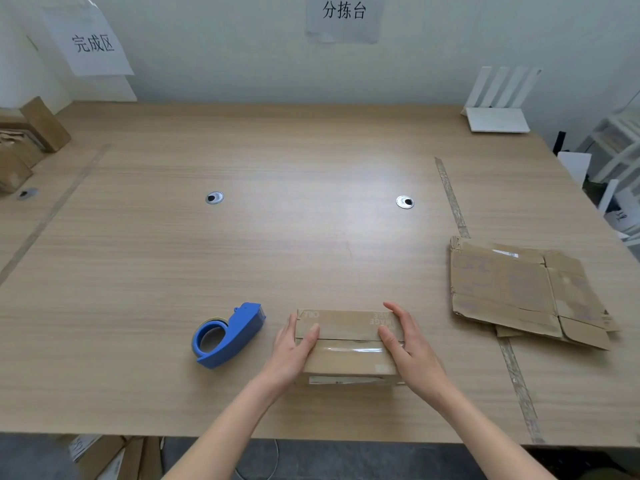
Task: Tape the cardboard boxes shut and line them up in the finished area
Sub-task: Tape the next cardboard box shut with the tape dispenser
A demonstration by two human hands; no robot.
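Both hands held the box [348, 344] near the table's [277, 258] front edge. Left hand [294, 351] lay against the box's left end, fingers nearly straight along that side and thumb laid across the top. Right hand [408, 344] mirrored it on the right end, fingers extended over the far corner, thumb on the top; neither hand was curled tight, each pressing inward on the cardboard.

The box lay flat with its long axis running left to right, parallel to the front edge. Its two top flaps met in a seam along that same axis, and a shiny strip of clear tape showed on the nearer flap. Printed lettering on the far flap read upside down from the wearer's side.

Just left of the box, apart from it, sat a blue tape dispenser [227, 336], its roll toward the wearer. Well to the right lay a flattened carton [512, 289], overlapping a worn tape line [453, 199] on the tabletop. More boxes [24, 143] were at the far left under a paper sign [91, 43]. A white router [497, 119] stood at the far right corner. Nothing lay between the box and the far left area except bare tabletop.
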